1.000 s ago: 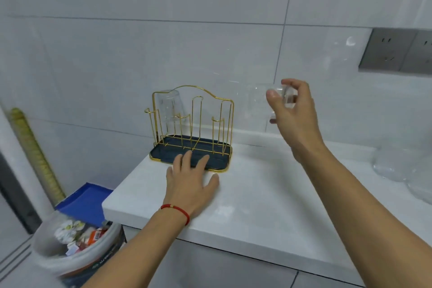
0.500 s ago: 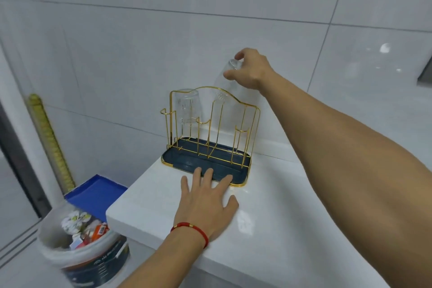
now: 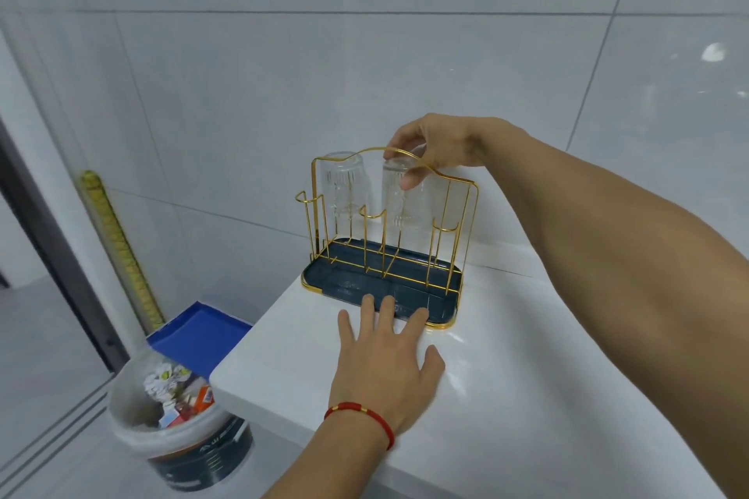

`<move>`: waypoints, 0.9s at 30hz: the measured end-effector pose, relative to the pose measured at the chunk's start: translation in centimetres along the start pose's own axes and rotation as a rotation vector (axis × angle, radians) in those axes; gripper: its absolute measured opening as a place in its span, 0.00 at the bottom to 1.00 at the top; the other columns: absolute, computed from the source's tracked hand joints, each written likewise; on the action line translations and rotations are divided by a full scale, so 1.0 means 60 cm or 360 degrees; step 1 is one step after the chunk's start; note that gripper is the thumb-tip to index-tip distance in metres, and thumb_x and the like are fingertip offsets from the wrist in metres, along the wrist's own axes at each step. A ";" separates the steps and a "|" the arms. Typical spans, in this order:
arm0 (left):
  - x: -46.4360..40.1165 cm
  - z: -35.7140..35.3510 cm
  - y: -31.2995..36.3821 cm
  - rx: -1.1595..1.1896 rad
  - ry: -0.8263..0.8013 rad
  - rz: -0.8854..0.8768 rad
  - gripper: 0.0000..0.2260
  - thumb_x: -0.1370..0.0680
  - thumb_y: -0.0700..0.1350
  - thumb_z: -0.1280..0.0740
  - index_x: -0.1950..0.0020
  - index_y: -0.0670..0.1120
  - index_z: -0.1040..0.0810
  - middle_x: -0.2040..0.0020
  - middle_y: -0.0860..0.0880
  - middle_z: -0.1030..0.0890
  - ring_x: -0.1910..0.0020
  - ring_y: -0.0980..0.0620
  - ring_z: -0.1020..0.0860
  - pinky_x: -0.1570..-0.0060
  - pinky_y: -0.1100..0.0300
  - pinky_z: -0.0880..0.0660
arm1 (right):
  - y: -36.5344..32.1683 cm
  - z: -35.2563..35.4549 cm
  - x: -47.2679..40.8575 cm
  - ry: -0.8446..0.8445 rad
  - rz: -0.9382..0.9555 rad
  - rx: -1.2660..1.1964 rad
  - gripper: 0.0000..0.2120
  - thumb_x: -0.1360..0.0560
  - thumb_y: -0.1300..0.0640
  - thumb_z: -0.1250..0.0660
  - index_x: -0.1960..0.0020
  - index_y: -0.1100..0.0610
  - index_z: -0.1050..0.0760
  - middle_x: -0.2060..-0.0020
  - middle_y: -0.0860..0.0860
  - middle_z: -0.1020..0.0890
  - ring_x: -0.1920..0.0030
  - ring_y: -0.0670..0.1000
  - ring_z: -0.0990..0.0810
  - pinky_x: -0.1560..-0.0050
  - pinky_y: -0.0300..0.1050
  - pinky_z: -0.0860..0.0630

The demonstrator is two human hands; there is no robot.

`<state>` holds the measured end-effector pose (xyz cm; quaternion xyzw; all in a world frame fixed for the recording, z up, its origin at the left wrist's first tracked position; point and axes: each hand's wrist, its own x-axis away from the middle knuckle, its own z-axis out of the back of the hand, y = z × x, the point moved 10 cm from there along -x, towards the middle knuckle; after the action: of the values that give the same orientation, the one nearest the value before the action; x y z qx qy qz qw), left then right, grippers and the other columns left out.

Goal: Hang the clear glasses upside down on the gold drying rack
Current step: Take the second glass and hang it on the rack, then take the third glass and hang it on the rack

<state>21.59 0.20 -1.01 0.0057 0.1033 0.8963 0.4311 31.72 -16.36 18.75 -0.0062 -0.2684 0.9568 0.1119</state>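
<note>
Wall: pale grey-white glazed tiles, large format, thin grout lines, filling the whole background.

Counter [image 3: 506,397]: white, glossy, squared front edge, running along the wall from centre to right.

Bucket [image 3: 178,429]: white plastic with a dark label band, on the floor below the counter's left corner, holding mixed rubbish. A blue tray [image 3: 198,336] sits just behind it.

Yellow ruled strip [image 3: 117,247]: leaning upright at the wall, left of the counter.

Gold drying rack [image 3: 389,239]: wire frame with an arched top bar and upright pegs, set on a dark blue drip tray with gold trim, at the counter's left end near the wall.

Right hand [image 3: 437,146]: reaching over the rack's top bar, fingers and thumb pinching the upturned base of item 2 below.

Left hand [image 3: 385,356]: palm down, fingers spread flat on the counter, fingertips touching the drip tray's front edge. Red cord bracelet [image 3: 360,415] at the wrist.

Clear glasses, 2 pieces, ribbed, both upside down inside the rack:
1. Left glass [image 3: 344,190], on a rear peg, free of either hand.
2. Second glass [image 3: 401,194], just right of it, over a middle peg, gripped by the right hand.
</note>
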 end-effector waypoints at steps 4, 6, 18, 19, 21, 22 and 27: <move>-0.001 0.000 0.000 0.0020 0.0002 -0.0003 0.26 0.19 0.62 0.51 0.20 0.60 0.46 0.16 0.45 0.45 0.18 0.39 0.54 0.22 0.32 0.57 | 0.016 -0.021 -0.011 -0.0101 -0.0014 -0.0111 0.27 0.32 0.65 0.19 0.35 0.51 0.21 0.39 0.48 0.21 0.35 0.56 0.24 0.28 0.58 0.30; -0.001 0.001 0.000 0.0028 0.0009 -0.0005 0.26 0.19 0.62 0.51 0.20 0.60 0.45 0.17 0.46 0.44 0.18 0.40 0.54 0.22 0.32 0.56 | 0.019 -0.025 -0.012 -0.0160 -0.0030 -0.0170 0.27 0.31 0.64 0.20 0.35 0.51 0.22 0.38 0.49 0.22 0.34 0.56 0.24 0.27 0.57 0.30; 0.012 0.038 0.006 0.0161 0.0255 -0.0114 0.24 0.20 0.58 0.45 0.26 0.52 0.34 0.27 0.47 0.33 0.24 0.44 0.42 0.24 0.37 0.43 | 0.074 0.045 0.180 0.1032 -0.0111 -0.0738 0.11 0.23 0.62 0.35 0.48 0.53 0.15 0.50 0.53 0.15 0.53 0.50 0.18 0.45 0.53 0.17; 0.018 0.047 0.011 0.0228 0.0315 -0.0181 0.23 0.21 0.58 0.43 0.28 0.51 0.31 0.31 0.48 0.31 0.27 0.46 0.39 0.26 0.40 0.40 | 0.084 0.027 0.219 0.1089 -0.0150 -0.0756 0.10 0.23 0.61 0.35 0.49 0.52 0.15 0.53 0.50 0.15 0.55 0.49 0.19 0.46 0.52 0.18; 0.030 0.059 0.022 0.0375 0.0348 -0.0318 0.21 0.23 0.56 0.41 0.33 0.50 0.27 0.38 0.50 0.27 0.33 0.48 0.35 0.30 0.44 0.35 | 0.112 -0.019 0.298 0.1097 -0.0266 -0.0759 0.10 0.23 0.61 0.34 0.49 0.51 0.16 0.57 0.48 0.15 0.55 0.48 0.18 0.50 0.46 0.19; 0.036 0.063 0.026 0.0423 0.0348 -0.0344 0.19 0.23 0.55 0.40 0.34 0.51 0.25 0.39 0.51 0.26 0.34 0.49 0.34 0.31 0.45 0.33 | 0.130 -0.039 0.339 0.1121 -0.0336 -0.0756 0.10 0.23 0.61 0.34 0.49 0.52 0.16 0.58 0.46 0.15 0.55 0.48 0.18 0.54 0.42 0.20; 0.067 0.076 0.146 0.0596 0.0446 -0.0490 0.22 0.25 0.55 0.38 0.34 0.48 0.24 0.34 0.48 0.27 0.30 0.47 0.36 0.29 0.49 0.35 | 0.241 -0.098 0.531 0.1338 -0.0647 -0.0734 0.12 0.23 0.63 0.36 0.47 0.53 0.16 0.59 0.46 0.18 0.61 0.43 0.20 0.65 0.34 0.29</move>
<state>12.74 -1.17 4.77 -0.0546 0.3255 0.7776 0.5352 -1.95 -18.46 7.79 -0.3622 -0.3999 0.7465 0.3894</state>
